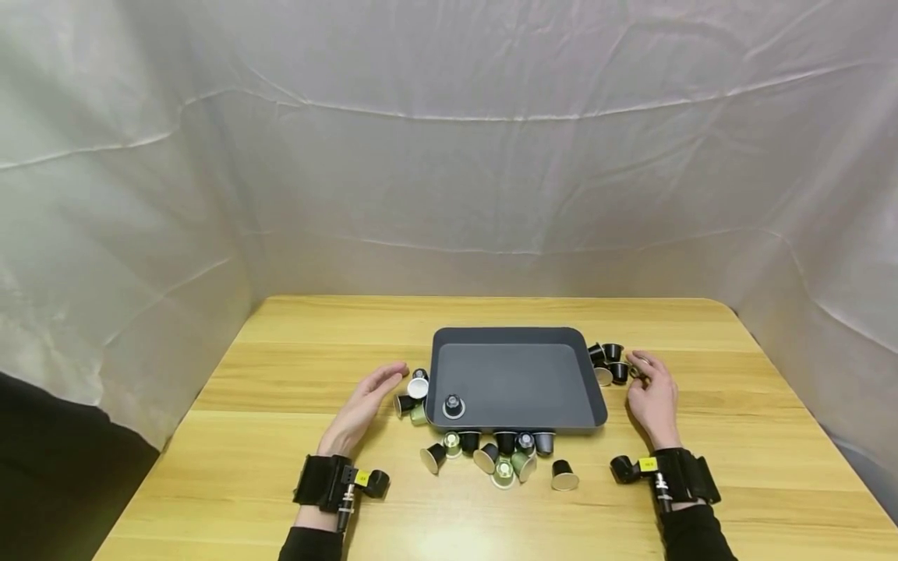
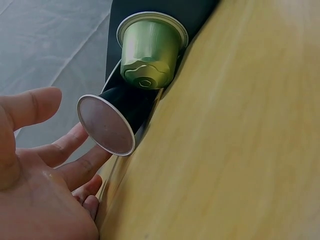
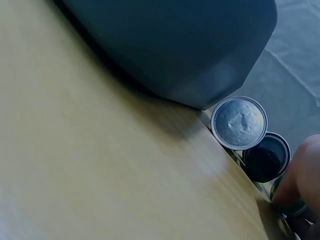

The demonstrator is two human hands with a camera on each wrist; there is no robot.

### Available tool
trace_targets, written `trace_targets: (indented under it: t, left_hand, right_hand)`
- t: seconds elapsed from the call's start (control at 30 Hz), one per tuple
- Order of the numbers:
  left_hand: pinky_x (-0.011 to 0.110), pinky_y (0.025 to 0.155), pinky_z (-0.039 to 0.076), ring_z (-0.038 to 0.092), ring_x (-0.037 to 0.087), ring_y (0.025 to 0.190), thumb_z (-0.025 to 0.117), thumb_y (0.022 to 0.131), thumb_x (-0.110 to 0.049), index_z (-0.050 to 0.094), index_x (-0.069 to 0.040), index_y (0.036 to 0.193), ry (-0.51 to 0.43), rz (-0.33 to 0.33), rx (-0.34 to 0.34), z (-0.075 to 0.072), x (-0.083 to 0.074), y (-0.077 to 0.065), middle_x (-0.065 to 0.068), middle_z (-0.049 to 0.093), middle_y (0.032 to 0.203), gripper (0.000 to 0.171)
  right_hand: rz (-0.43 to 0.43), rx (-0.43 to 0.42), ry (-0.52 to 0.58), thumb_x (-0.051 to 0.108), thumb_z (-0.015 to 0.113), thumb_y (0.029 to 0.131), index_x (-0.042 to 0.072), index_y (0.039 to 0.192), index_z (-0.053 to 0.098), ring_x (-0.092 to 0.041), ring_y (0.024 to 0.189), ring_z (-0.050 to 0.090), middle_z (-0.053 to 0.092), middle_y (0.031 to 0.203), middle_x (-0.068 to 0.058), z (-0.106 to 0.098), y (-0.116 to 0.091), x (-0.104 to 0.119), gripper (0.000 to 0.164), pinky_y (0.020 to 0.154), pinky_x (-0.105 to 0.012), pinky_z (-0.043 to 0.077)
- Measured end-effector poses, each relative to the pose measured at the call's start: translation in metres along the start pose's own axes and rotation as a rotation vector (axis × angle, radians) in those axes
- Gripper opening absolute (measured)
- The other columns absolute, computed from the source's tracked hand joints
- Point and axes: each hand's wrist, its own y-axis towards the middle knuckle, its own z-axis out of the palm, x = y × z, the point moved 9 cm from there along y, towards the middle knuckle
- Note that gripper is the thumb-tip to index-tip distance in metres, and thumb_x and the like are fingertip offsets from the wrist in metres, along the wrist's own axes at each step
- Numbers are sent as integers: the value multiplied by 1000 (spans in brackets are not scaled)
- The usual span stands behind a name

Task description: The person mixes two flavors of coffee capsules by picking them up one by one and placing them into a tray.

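Coffee capsules (image 1: 504,471) around gray tray (image 1: 519,378) on wooden table (image 1: 238,436), single capsule (image 1: 454,405) rim-down inside, near-left corner. Left hand (image 1: 359,409) relaxed, holding nothing, beside capsules left of tray. Right hand (image 1: 652,393) pinching another capsule (image 1: 636,372), right of tray, beside pile there.

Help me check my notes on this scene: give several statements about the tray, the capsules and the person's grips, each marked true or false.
1. One dark capsule stands inside the tray. True.
2. It is in the tray's far right corner. False: it is in the near left corner.
3. The left grip is left of the tray, the right grip right of it. True.
4. Every capsule is inside the tray. False: others, such as a green capsule on the near side, lie outside.
5. The tray is white. False: it is dark grey.
6. The table has a wood-grain surface. True.
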Motion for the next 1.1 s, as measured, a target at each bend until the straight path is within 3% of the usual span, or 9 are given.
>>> trace_targets:
  t: [0.23, 0.5, 0.6, 0.83, 0.97, 1.1]
  left_hand:
    - [57, 128, 13, 31, 35, 151, 49, 105, -25, 43, -3, 148, 1, 6, 1, 0, 0, 1, 18, 43, 157, 49]
    - [58, 128, 12, 30, 36, 152, 48, 105, -25, 41, -2, 149, 7, 17, 15, 1, -1, 2, 19, 41, 158, 50]
    - [58, 128, 12, 30, 36, 151, 48, 105, -24, 41, -2, 149, 7, 20, 14, 1, -1, 2, 19, 42, 157, 50]
    - [57, 128, 14, 31, 37, 151, 48, 106, -24, 41, -1, 149, 11, 23, 14, 1, -1, 2, 20, 42, 157, 49]
    - [58, 127, 14, 31, 37, 151, 47, 106, -23, 41, -1, 149, 12, 22, 17, 1, -1, 1, 20, 41, 157, 50]
    - [57, 127, 14, 30, 36, 151, 48, 106, -23, 41, -2, 150, 9, 15, 18, 2, 0, 1, 19, 41, 158, 49]
  right_hand:
    - [20, -28, 15, -14, 38, 81, -10, 129, 61, -49, 126, 50, 55, 139, -28, -1, 0, -4, 54, 106, -59, 38]
    - [31, -61, 29, -16, 41, 79, -8, 127, 64, -41, 114, 56, 58, 134, -25, -5, -1, -4, 54, 86, -27, 37]
    - [37, -66, 28, -16, 42, 79, -7, 127, 64, -31, 103, 55, 58, 132, -24, -6, -1, -5, 53, 80, -20, 35]
    - [2, -152, 40, -14, 51, 85, -5, 123, 68, 7, 83, 42, 62, 127, -22, -11, -4, -4, 43, 73, -5, 35]
    - [-10, -180, 108, -11, 57, 91, -4, 125, 67, 16, 87, 41, 60, 124, -24, -14, -6, -3, 36, 75, 5, 34]
    - [7, -191, 195, -6, 60, 94, -4, 128, 64, 17, 91, 46, 58, 120, -23, -15, -7, -3, 34, 79, 8, 37]
